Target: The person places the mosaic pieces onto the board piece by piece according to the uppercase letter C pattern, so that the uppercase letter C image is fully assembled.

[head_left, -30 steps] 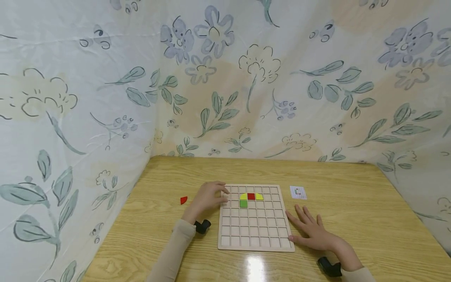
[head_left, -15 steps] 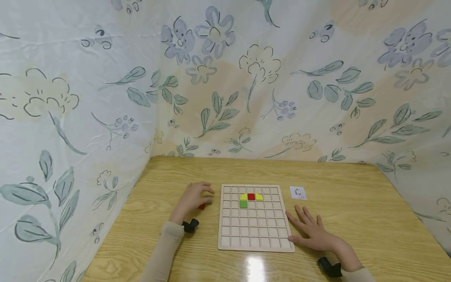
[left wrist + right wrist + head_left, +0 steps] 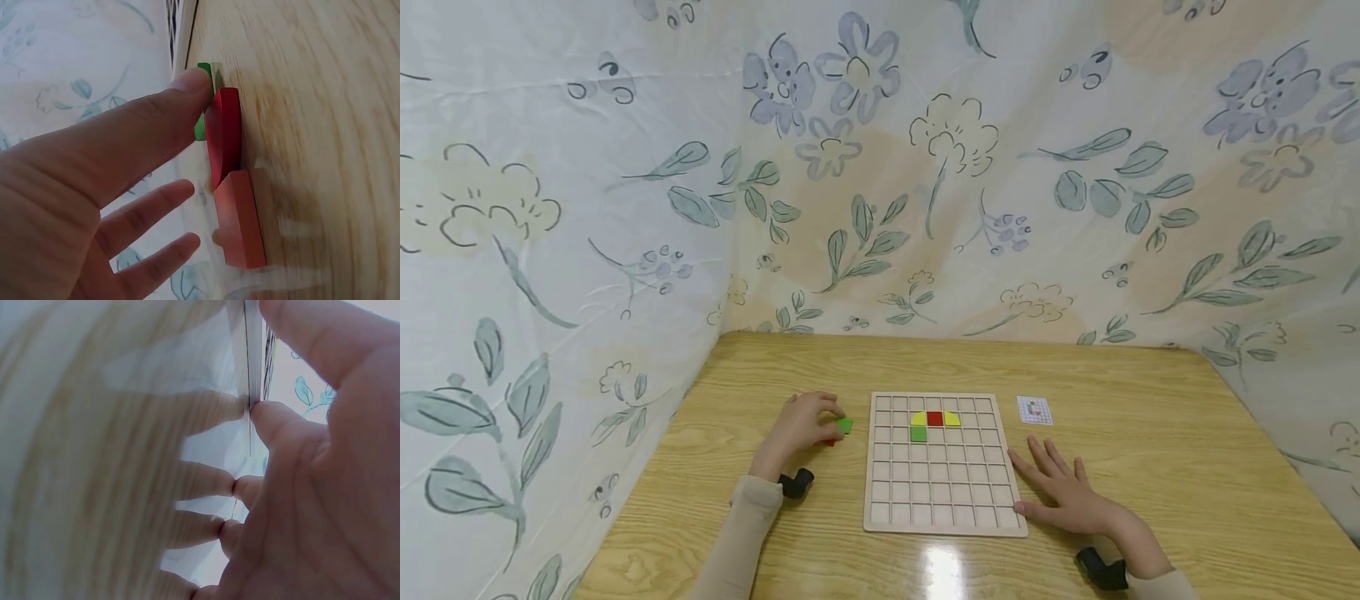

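Observation:
A pale wooden grid board (image 3: 943, 531) lies mid-table. It bears two yellow quarter-round tiles (image 3: 952, 418), a red square tile (image 3: 935, 418) and a green square tile (image 3: 918, 434). Left of the board, my left hand (image 3: 801, 427) pinches another green tile (image 3: 846, 426) at table level; the index finger is hidden behind the thumb in the left wrist view, and the other fingers are extended. A red curved-sided tile (image 3: 226, 134) and an orange-red tile (image 3: 239, 219) lie beside that thumb. My right hand (image 3: 1063, 492) rests flat with fingers spread, thumb and index at the board's right edge.
A small card with a printed grid pattern (image 3: 1035, 410) lies right of the board, beyond the right hand. A floral cloth (image 3: 880, 250) hangs around the back and sides of the wooden table (image 3: 820, 542).
My left hand has moved left from the board's edge to the loose tiles, and the green tile now shows at its fingertips. The right hand and the tiles on the board have stayed put.

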A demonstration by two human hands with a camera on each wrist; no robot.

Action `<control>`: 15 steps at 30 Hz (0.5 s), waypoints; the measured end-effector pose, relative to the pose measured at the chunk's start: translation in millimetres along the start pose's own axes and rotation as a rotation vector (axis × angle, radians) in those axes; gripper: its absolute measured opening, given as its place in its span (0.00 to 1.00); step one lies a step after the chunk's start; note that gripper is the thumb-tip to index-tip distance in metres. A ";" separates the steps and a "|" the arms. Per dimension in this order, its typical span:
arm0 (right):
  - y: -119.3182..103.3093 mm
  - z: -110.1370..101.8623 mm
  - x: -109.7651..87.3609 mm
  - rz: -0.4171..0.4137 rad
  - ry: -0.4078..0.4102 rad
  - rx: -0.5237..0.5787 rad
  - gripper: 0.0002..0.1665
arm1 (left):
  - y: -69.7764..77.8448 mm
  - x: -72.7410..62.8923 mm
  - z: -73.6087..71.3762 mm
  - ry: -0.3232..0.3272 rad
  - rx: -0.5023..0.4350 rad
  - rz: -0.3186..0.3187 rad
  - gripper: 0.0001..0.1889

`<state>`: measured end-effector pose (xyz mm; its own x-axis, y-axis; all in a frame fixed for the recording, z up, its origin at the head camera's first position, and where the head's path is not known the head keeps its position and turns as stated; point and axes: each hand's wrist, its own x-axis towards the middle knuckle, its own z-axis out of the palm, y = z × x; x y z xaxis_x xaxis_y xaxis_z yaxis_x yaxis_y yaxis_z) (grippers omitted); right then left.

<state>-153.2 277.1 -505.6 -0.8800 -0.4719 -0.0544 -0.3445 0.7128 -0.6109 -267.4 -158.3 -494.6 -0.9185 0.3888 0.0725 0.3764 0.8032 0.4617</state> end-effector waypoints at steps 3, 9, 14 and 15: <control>-0.4 -0.2 0.1 -0.002 0.001 0.000 0.43 | 1.1 -0.9 -0.2 0.005 0.013 -0.007 0.16; -0.5 -0.4 0.2 -0.004 -0.001 -0.002 0.43 | 5.3 -2.7 0.2 0.017 0.046 -0.007 0.13; -0.4 -0.8 0.4 -0.005 -0.004 -0.004 0.42 | 8.1 -2.7 1.3 0.024 0.065 -0.018 0.12; -0.4 -0.9 0.5 -0.005 -0.005 -0.004 0.42 | 8.5 -2.5 1.4 0.026 0.070 -0.018 0.12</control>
<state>-153.7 277.1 -504.7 -0.8766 -0.4782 -0.0549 -0.3503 0.7121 -0.6084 -261.7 -151.8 -492.2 -0.9277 0.3628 0.0876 0.3663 0.8400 0.4003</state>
